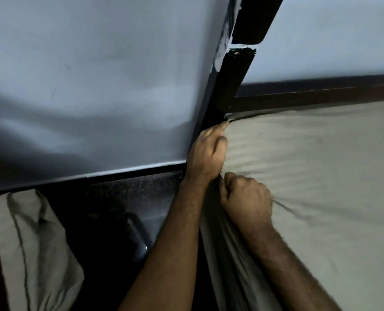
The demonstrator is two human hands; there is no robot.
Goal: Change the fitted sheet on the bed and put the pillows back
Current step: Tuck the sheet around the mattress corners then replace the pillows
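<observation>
Now both hands work mid-frame: the left hand (205,153) and right hand (247,194) each clench bunched fitted sheet (310,167) at the mattress corner beside the dark bed frame (229,86). Corner-fitting, I'd say; next, drag the hem under. A pillow (29,243) waits lower left.

Both forearms bare, reaching fwd. L hand (205,153) fist-curled, index pointing out. R hand (247,194) clenched just below it, knuckles up.

We saw a pale grey painted wall (85,75), a dark wooden corner post (233,79) and a dark speckled floor (128,194), all dimly lit.
</observation>
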